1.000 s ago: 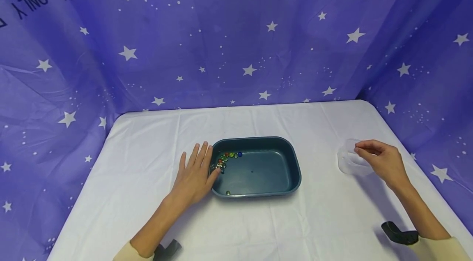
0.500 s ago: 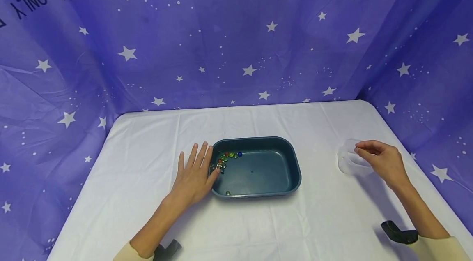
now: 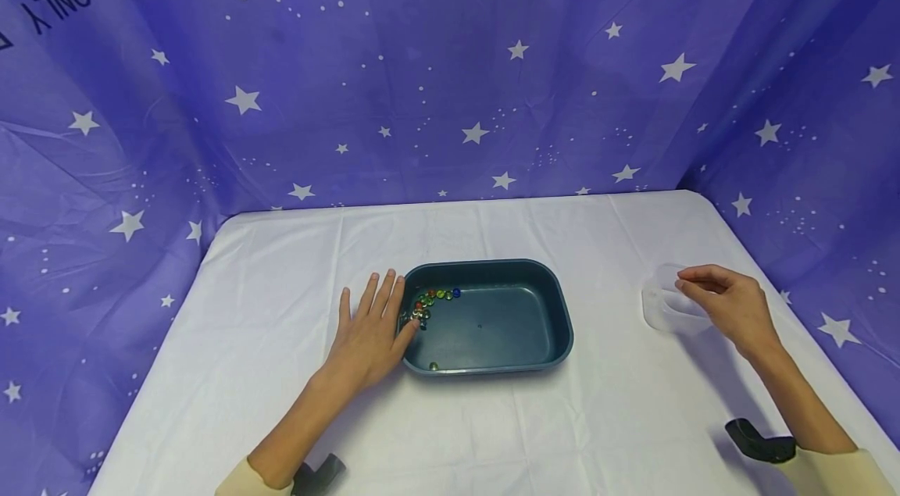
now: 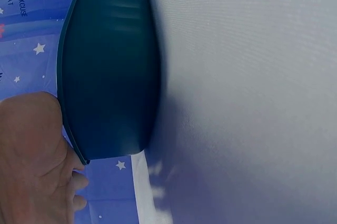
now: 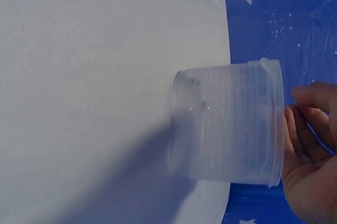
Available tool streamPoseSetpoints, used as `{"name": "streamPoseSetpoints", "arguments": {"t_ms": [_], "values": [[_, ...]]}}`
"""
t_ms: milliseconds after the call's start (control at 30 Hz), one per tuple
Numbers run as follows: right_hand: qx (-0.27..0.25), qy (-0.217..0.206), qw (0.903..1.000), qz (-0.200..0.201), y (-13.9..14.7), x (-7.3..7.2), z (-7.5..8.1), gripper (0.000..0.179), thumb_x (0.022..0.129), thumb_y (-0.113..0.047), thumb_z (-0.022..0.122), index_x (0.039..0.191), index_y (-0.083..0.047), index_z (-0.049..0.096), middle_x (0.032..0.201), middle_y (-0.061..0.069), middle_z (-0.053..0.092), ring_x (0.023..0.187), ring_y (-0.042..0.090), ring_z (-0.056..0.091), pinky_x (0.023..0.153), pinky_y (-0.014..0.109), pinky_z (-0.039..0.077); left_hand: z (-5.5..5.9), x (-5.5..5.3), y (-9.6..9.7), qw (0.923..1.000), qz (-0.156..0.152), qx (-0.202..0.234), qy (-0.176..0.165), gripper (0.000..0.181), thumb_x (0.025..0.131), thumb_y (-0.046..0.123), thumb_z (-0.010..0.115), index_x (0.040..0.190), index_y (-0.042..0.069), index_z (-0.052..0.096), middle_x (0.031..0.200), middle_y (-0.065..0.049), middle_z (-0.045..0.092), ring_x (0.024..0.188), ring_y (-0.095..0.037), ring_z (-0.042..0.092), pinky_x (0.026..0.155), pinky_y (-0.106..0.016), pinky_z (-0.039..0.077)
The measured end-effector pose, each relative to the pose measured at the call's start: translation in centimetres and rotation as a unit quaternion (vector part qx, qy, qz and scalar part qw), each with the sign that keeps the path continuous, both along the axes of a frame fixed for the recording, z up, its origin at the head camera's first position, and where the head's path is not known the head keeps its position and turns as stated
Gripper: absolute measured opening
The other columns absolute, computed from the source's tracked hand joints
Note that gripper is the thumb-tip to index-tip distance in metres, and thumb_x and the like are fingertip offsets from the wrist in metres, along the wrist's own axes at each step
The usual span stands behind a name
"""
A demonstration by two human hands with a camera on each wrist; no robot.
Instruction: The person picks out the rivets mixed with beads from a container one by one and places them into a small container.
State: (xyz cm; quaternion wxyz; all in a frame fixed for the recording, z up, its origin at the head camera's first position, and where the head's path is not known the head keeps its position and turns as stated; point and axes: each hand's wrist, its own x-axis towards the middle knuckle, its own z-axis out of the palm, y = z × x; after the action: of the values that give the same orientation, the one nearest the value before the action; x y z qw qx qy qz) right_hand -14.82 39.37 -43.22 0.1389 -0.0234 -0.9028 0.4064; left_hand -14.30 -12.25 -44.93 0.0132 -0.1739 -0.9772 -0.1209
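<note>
My left hand (image 3: 369,336) rests on the left rim of a dark teal plastic tub (image 3: 492,324), fingers spread and straight. Several glass marbles (image 3: 441,294), green, red, blue and clear, lie at the tub's left end, some hidden by my thumb. A single marble (image 3: 433,366) sits near its front left corner. At the right, my right hand (image 3: 734,312) is over a clear plastic container (image 3: 657,316), thumb and fingers bent loosely close together. The right wrist view shows nothing between them, beside the rim of the upright container (image 5: 226,124). Small glints show inside it.
A white cloth covers the table (image 3: 605,418). Purple curtains (image 3: 422,90) with white stars hang behind and at both sides. Dark wrist-camera mounts (image 3: 759,443) stick out from the forearms, low over the cloth.
</note>
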Motion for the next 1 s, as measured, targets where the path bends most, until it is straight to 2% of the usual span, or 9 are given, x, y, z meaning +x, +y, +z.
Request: {"name": "streamPoseSetpoints", "arguments": {"t_ms": [233,400,600,767,1000], "values": [[-0.025,0.024,0.9986,0.041,-2.3,-0.4,0.9,0.021,0.091,-0.008,0.074,0.106,0.006,0.071,0.089,-0.017,0.071,0.083,-0.008,0.063,0.065,0.01,0.047,-0.1,0.0,0.0,1.0,-0.001,0.001,0.006,0.072,0.104,0.044,0.048,0.157,0.001,0.026,0.163,-0.016,0.022,0.15,-0.035,0.013,0.112,-0.066,0.002],[-0.021,0.035,0.9959,0.081,-5.3,-0.6,2.3,0.017,0.091,-0.008,0.074,0.105,0.002,0.072,0.093,-0.009,0.072,0.083,-0.002,0.065,0.07,0.012,0.049,-0.1,0.0,0.0,1.0,-0.001,0.002,0.008,0.072,0.104,0.045,0.047,0.157,0.001,0.026,0.163,-0.016,0.022,0.15,-0.036,0.015,0.112,-0.066,0.003],[-0.047,0.033,0.9902,0.128,-9.6,-0.7,3.5,0.014,0.089,-0.006,0.075,0.102,0.0,0.073,0.096,0.005,0.072,0.087,0.001,0.065,0.077,0.012,0.049,0.0,0.0,0.0,0.9999,-0.001,0.008,0.01,0.072,0.104,0.044,0.048,0.157,0.001,0.027,0.162,-0.016,0.023,0.15,-0.035,0.015,0.113,-0.066,0.002],[-0.094,0.011,0.9785,0.183,-13.2,-1.2,3.9,0.013,0.089,-0.004,0.076,0.1,0.001,0.073,0.097,0.013,0.071,0.087,0.008,0.068,0.077,0.019,0.053,0.0,0.0,0.0,0.9999,-0.003,0.006,0.011,0.072,0.104,0.044,0.048,0.157,0.001,0.027,0.163,-0.016,0.023,0.149,-0.036,0.016,0.112,-0.067,0.003],[-0.149,-0.03,0.9558,0.251,-17.8,-1.9,3.7,0.015,0.089,-0.004,0.074,0.103,0.001,0.072,0.097,0.01,0.071,0.086,0.017,0.068,0.076,0.026,0.055,-0.1,0.0,0.0,0.9999,-0.003,0.011,0.009,0.071,0.104,0.041,0.05,0.156,0.0,0.028,0.162,-0.016,0.023,0.15,-0.035,0.014,0.112,-0.066,0.003]]}}
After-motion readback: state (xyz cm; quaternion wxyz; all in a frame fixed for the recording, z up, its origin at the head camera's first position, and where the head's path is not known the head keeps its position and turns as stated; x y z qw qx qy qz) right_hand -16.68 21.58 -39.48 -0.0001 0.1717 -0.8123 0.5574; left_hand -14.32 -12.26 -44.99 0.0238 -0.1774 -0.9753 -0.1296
